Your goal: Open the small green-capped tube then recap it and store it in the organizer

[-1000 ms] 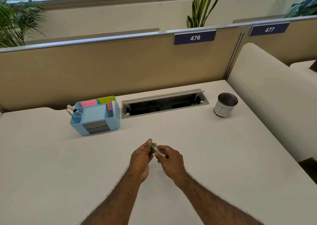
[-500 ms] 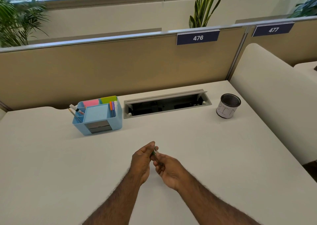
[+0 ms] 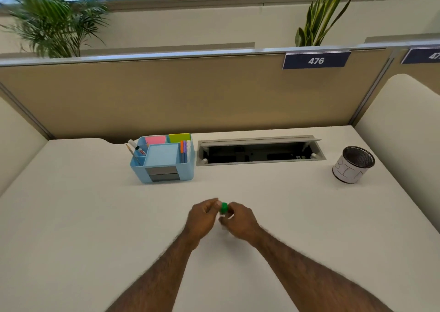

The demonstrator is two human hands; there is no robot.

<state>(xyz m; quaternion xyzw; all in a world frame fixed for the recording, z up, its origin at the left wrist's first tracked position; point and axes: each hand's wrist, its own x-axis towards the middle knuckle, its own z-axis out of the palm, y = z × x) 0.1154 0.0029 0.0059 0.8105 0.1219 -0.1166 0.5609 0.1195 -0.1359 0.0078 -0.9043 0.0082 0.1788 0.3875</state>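
Both hands meet near the desk's [image 3: 71,216] front edge: our right hand [image 3: 240,221] grips the tube [image 3: 223,213], our left hand [image 3: 202,216] pinches its green cap [image 3: 224,207]. We should twist gently, keeping the tube upright.

Both hands meet above the near middle of the desk [image 3: 71,216]: left hand [image 3: 202,219] and right hand [image 3: 240,221] pinch the small tube, green cap [image 3: 223,207] showing between the fingertips, body mostly hidden. Blue organizer [image 3: 164,159] stands well behind them; mesh cup [image 3: 353,164] far right.
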